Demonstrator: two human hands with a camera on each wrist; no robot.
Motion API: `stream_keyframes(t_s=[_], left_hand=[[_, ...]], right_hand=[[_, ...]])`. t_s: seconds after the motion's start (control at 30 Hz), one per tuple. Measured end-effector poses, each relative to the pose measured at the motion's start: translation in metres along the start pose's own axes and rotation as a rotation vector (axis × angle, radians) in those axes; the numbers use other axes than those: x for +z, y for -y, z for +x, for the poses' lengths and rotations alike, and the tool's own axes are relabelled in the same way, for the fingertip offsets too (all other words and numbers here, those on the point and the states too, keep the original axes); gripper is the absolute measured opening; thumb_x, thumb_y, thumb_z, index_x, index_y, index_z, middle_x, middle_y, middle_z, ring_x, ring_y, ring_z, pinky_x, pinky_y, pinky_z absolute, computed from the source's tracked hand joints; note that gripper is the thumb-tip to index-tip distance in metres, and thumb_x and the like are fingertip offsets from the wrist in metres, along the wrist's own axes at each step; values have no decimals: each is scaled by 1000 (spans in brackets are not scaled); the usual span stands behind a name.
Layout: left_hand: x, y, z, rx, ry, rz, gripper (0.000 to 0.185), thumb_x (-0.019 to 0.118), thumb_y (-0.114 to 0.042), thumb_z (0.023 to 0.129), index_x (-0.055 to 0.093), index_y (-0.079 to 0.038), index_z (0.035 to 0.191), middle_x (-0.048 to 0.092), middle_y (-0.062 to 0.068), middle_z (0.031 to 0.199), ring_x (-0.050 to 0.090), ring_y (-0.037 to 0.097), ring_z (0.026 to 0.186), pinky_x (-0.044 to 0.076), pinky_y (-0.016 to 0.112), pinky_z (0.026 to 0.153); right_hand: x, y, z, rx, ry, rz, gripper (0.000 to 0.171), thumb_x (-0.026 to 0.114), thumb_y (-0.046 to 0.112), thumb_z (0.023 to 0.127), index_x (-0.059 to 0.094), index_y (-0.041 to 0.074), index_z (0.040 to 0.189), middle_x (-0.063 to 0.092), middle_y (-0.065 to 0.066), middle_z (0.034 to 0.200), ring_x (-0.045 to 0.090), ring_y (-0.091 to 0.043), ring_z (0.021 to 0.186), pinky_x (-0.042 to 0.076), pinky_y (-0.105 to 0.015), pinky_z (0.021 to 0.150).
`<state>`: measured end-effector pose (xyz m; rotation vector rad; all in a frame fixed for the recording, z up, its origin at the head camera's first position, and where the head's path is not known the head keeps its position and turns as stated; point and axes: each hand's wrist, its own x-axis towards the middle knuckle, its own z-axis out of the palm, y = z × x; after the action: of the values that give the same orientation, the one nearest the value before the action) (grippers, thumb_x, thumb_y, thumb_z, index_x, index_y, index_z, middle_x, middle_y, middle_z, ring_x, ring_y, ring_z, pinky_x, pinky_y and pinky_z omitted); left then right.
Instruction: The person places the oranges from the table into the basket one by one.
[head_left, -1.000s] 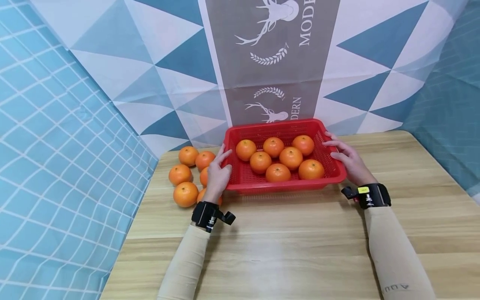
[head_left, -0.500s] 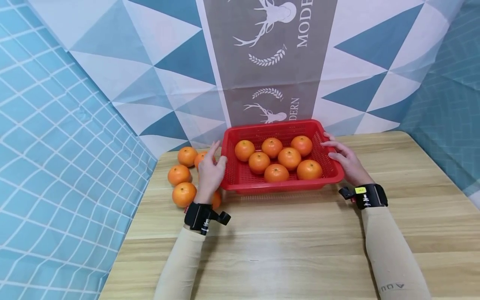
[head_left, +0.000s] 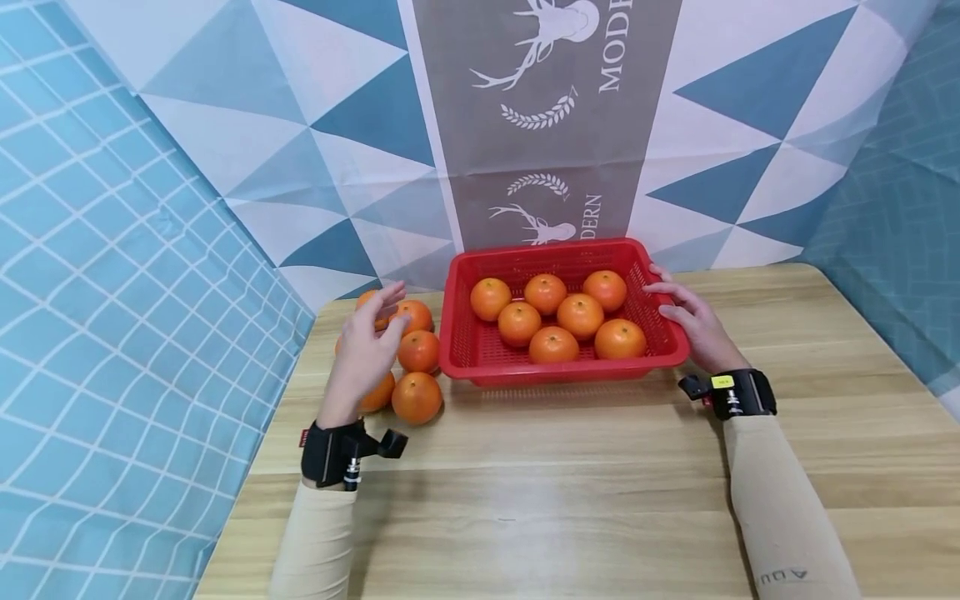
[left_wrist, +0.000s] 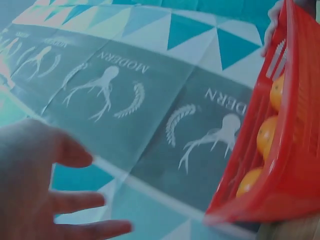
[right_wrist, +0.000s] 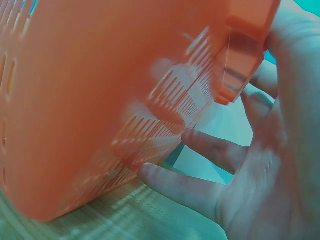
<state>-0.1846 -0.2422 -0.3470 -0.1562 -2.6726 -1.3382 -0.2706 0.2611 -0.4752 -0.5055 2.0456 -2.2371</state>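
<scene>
A red plastic basket [head_left: 570, 373] with slotted walls stands near the back of the table and holds several oranges [head_left: 580, 317]. At its right end my right hand [head_left: 697, 321] grips the rim, thumb on top; in the right wrist view, fingertips [right_wrist: 150, 172] touch the outer wall. My left hand [head_left: 365, 346] hovers over a group of loose oranges [head_left: 417, 397] left of the basket, fingers spread and holding nothing, and it partly hides some of them. The left wrist view shows that hand [left_wrist: 45, 185] apart from the basket [left_wrist: 300, 150].
The wooden table [head_left: 517, 500] ends at a patterned cloth backdrop [head_left: 360, 167] just behind the basket. A blue gridded cloth [head_left: 112, 333] hangs along the left side. Each wrist wears a black camera band [head_left: 330, 454].
My left hand has let go of the basket's left rim and moved left over the loose oranges. My right hand stays at the basket's right end.
</scene>
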Motion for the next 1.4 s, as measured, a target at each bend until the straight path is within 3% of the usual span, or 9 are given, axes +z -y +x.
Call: stream_keyframes(t_s=[0.13, 0.27, 0.33, 0.47, 0.6, 0.73, 1.1, 1.4], left_hand=[[-14, 7, -2, 2, 127, 144, 57, 56, -27, 115, 51, -12, 169, 54, 19, 173, 54, 47, 155, 47, 68, 128], [-21, 14, -1, 32, 228, 274, 57, 64, -29, 112, 57, -8, 164, 60, 22, 165, 62, 46, 137, 55, 65, 114], [-21, 16, -1, 67, 284, 343, 56, 69, -28, 109, 61, -6, 160, 66, 23, 158, 64, 44, 128, 57, 62, 107], [-15, 18, 1, 109, 408, 461, 54, 73, -27, 103, 68, -5, 153, 71, 24, 148, 63, 45, 131, 57, 63, 109], [-4, 18, 2, 84, 509, 540, 50, 76, -20, 96, 74, -7, 144, 67, 25, 147, 61, 41, 130, 60, 56, 105], [5, 19, 2, 22, 536, 568, 46, 80, -13, 94, 76, -10, 140, 66, 23, 140, 59, 35, 122, 60, 44, 93], [18, 23, 3, -76, 571, 610, 46, 89, -16, 92, 80, -18, 137, 66, 16, 145, 57, 33, 130, 63, 45, 96], [21, 29, 9, -68, 599, 627, 43, 90, -19, 90, 82, -20, 132, 70, 11, 139, 58, 30, 127, 61, 45, 97]], right_hand=[[0, 1, 1, -8, 2, 11, 38, 54, 12, 116, 62, 7, 153, 10, -1, 194, 0, -43, 179, 63, -18, 101], [1, 2, 2, -1, 1, 5, 38, 54, 12, 117, 62, 7, 153, 10, 0, 194, -1, -43, 179, 64, -18, 100], [1, 2, 2, 4, -2, -3, 39, 53, 13, 117, 61, 7, 154, 9, 0, 194, -1, -42, 179, 64, -17, 100], [-1, 2, 2, 18, -9, -13, 39, 53, 14, 117, 61, 9, 154, 9, 1, 194, 0, -43, 179, 64, -17, 98], [-1, 0, 2, 19, -10, -9, 39, 53, 14, 117, 61, 8, 155, 9, 2, 194, 0, -43, 179, 64, -18, 98], [-1, 0, 2, 17, -13, -3, 39, 53, 13, 117, 62, 10, 155, 11, 2, 193, 0, -41, 179, 64, -18, 99], [0, 1, -1, 19, -15, 1, 38, 54, 14, 117, 63, 9, 153, 9, 1, 194, -1, -41, 180, 64, -17, 99], [0, 0, 0, 18, -8, 10, 38, 54, 14, 117, 63, 10, 153, 9, 1, 194, 0, -41, 179, 65, -18, 99]])
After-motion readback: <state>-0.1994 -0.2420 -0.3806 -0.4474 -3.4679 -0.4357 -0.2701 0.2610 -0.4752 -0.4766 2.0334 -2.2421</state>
